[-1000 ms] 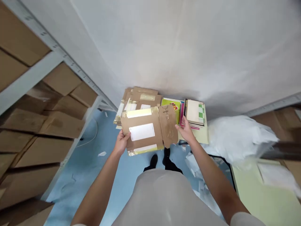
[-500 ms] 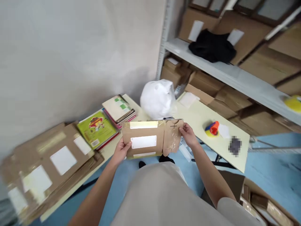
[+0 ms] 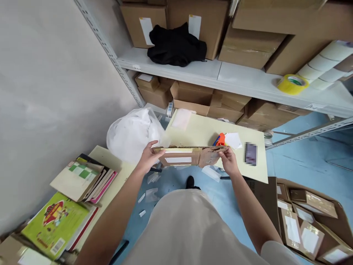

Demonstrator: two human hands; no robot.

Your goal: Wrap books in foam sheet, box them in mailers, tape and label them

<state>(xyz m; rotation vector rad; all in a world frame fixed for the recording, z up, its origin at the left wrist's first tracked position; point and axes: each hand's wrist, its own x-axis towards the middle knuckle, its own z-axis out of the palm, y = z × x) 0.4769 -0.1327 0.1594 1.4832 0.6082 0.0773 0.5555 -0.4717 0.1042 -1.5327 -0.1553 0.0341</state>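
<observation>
Cardboard (image 3: 195, 157) gripped at opp. ends by L hand (image 3: 148, 159) & R hand (image 3: 230, 162), tbl (image 3: 201, 129) just beyond.

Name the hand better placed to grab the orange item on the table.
Probably the right hand: it holds the end of the cardboard piece closer to the orange item. The left hand holds the opposite end, farther away.

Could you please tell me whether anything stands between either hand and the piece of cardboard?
Nothing visible does: the left hand and right hand each grip an end of the cardboard directly. The orange item on the table lies beyond it.
</observation>
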